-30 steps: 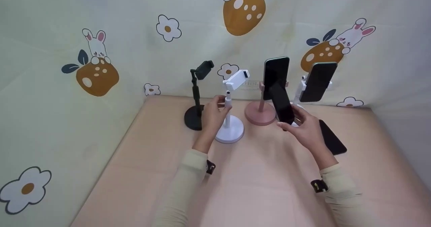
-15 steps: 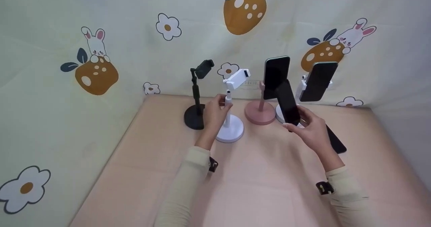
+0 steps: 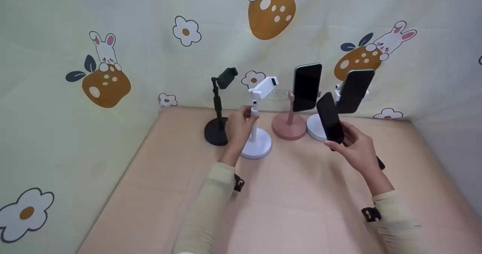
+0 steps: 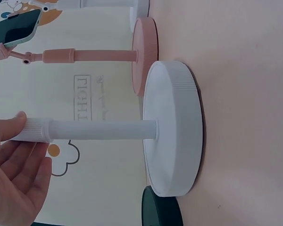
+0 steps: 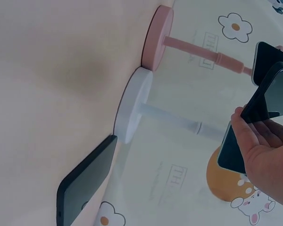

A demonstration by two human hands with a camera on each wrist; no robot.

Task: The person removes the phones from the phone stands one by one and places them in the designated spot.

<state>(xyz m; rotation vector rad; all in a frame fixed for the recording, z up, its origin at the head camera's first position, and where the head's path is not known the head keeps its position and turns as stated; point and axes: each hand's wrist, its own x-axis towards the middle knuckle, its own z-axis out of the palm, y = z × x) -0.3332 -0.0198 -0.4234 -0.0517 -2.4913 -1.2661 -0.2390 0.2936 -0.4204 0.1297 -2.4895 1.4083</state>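
My left hand (image 3: 238, 129) pinches the ribbed collar of a white phone stand (image 3: 257, 146) between thumb and fingers. The stand is upright on its round base, and its clamp holds nothing. In the left wrist view, the thumb lies on top of the collar (image 4: 32, 130) with fingers beneath. A black smartphone (image 3: 330, 117) is in my right hand (image 3: 358, 147), gripped near its lower end and tilted above the table. It overlaps the second white stand's phone (image 3: 357, 90) in the head view. The right wrist view shows this held phone (image 5: 278, 92) partly, cut off at the frame edge.
A black stand (image 3: 215, 132) with a bare clamp is left of the gripped one. To its right, a pink stand (image 3: 289, 129) bears a phone (image 3: 307, 86), beside the second white stand (image 3: 315, 127). Another phone (image 5: 87, 181) lies on the table, mostly behind my right hand in the head view.
My right hand has moved right and slightly toward me with the smartphone, away from the pink stand's phone. The left hand stays on the white stand's collar.
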